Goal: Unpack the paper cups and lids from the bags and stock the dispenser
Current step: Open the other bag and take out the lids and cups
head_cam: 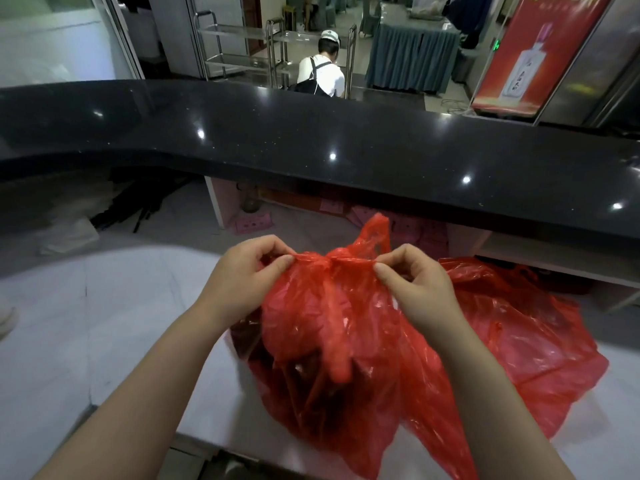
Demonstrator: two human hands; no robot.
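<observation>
We see the red bag [332, 341] upright on the white counter [104, 323], knot [334, 259] topmost, glossy and translucent. Left hand [247, 275] and right hand [412, 280] pinch its handles.

Red translucent plastic bag [332, 341] knotted at top, bulging with dark contents, upright on white counter, second red bag [519, 327] slumped just beside it

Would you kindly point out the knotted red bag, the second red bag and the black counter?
knotted red bag [332, 341]: head view, front wall.
second red bag [526, 327]: head view, crumpled top.
black counter [277, 143]: head view, bare top.
</observation>
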